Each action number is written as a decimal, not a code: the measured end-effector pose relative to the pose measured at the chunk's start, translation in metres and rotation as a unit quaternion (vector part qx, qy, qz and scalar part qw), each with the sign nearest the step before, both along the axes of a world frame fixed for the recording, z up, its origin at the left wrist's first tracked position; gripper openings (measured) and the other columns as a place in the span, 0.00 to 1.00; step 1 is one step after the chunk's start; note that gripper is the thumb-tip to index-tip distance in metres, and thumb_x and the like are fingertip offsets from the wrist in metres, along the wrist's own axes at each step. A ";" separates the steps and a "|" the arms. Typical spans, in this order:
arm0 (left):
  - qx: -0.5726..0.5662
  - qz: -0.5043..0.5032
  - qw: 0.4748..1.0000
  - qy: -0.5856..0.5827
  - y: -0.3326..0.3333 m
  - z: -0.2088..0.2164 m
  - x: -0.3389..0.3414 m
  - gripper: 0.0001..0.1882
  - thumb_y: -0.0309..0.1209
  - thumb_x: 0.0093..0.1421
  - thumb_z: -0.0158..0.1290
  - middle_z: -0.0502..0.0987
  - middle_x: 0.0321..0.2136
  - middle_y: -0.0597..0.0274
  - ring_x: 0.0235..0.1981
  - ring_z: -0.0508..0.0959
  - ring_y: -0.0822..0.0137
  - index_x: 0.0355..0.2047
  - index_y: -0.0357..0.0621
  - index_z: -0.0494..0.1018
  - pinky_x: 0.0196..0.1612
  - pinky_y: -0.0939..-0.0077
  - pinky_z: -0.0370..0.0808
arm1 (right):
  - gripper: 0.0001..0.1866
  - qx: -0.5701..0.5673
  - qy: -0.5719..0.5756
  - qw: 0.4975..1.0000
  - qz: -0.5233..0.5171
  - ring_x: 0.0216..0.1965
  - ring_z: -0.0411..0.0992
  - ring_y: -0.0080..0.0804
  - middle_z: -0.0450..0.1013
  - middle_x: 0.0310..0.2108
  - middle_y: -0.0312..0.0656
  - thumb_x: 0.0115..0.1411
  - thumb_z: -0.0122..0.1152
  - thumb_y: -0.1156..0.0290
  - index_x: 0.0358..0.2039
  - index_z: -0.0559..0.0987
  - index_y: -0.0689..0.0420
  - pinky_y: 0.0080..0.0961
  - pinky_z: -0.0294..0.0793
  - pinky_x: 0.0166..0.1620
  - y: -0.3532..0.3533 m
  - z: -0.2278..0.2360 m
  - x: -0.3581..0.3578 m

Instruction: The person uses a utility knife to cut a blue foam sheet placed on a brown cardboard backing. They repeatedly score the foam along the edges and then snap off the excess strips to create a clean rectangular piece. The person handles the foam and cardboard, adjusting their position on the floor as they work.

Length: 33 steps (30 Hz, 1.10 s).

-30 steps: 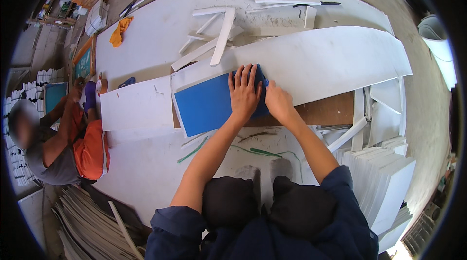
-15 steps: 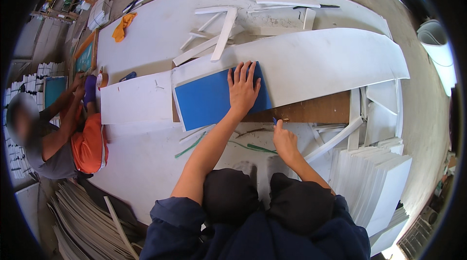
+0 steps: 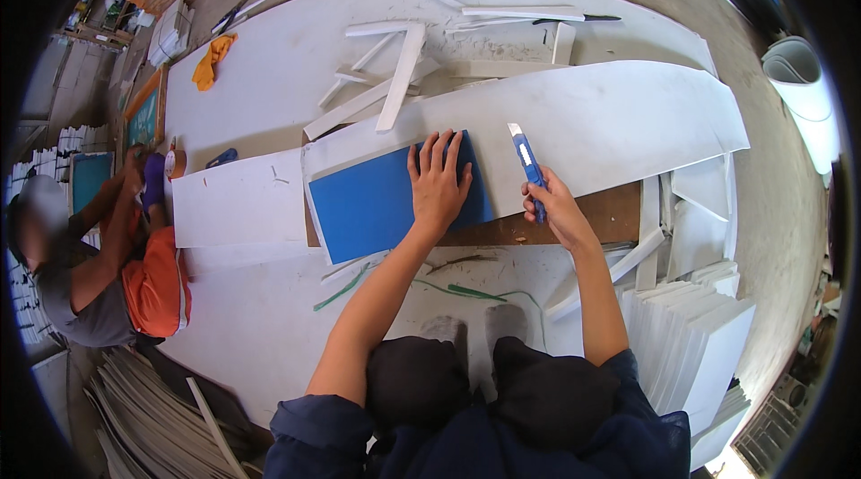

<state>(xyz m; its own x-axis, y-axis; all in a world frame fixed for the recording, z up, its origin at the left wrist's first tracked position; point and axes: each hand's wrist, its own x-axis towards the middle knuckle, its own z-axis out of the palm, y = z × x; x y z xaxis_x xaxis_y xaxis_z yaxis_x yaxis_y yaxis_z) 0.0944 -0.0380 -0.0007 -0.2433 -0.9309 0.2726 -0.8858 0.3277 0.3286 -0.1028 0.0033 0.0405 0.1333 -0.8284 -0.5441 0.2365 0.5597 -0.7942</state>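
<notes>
My left hand lies with fingers stretched on a blue rectangular panel, pressing near its right end. That panel rests on a long white sheet, which lies partly over a brown board. Closed around the handle of a blue utility knife, my right hand is above the sheet's near edge, to the right of the panel. The knife's blade points away from me, apart from the panel.
White offcut strips lie scattered beyond the sheet. At the right stands a stack of white panels. A co-worker in orange shorts sits at the left. Green strips lie near my feet.
My right hand has risen away from the sheet's near edge, bringing the knife's whole length into sight. My left hand stays on the blue panel. The whole view has shifted slightly.
</notes>
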 end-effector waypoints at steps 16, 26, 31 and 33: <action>-0.004 0.001 1.000 0.006 -0.001 0.000 0.003 0.27 0.34 0.54 0.49 0.61 0.52 0.62 0.56 0.58 0.61 0.55 0.49 0.59 0.59 0.55 0.48 | 0.18 -0.082 0.233 0.969 -0.019 0.11 0.60 0.17 0.62 0.10 0.33 0.60 0.47 0.60 0.23 0.71 0.62 0.18 0.59 0.16 0.006 -0.006 0.024; -0.008 0.007 1.000 0.003 -0.002 -0.004 0.002 0.26 0.36 0.53 0.50 0.62 0.52 0.62 0.56 0.58 0.62 0.53 0.48 0.61 0.59 0.56 0.48 | 0.12 -0.186 0.565 0.781 0.190 0.24 0.73 0.49 0.73 0.21 0.53 0.60 0.41 0.67 0.38 0.62 0.63 0.44 0.70 0.27 -0.032 -0.020 0.071; -0.011 0.009 1.000 0.011 -0.001 -0.004 0.002 0.26 0.37 0.53 0.50 0.62 0.52 0.63 0.56 0.58 0.62 0.53 0.48 0.62 0.60 0.56 0.48 | 0.11 -0.200 0.618 0.726 0.226 0.25 0.74 0.46 0.73 0.20 0.51 0.59 0.44 0.67 0.37 0.63 0.62 0.40 0.72 0.27 -0.042 -0.014 0.079; -0.012 0.009 1.000 0.010 -0.001 -0.005 0.001 0.26 0.37 0.53 0.50 0.62 0.52 0.63 0.56 0.58 0.62 0.53 0.48 0.62 0.59 0.56 0.48 | 0.11 -0.212 0.615 0.723 0.232 0.25 0.74 0.46 0.73 0.19 0.50 0.59 0.45 0.67 0.37 0.63 0.62 0.39 0.72 0.27 -0.046 -0.019 0.079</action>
<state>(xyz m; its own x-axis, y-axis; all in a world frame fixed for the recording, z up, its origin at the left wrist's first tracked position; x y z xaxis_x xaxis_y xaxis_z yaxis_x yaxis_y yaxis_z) 0.0957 -0.0388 -0.0052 -0.2208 -0.9283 0.2993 -0.8847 0.3198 0.3393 -0.0238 -0.0424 0.0212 0.0820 -0.9770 -0.1970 -0.9298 -0.0039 -0.3680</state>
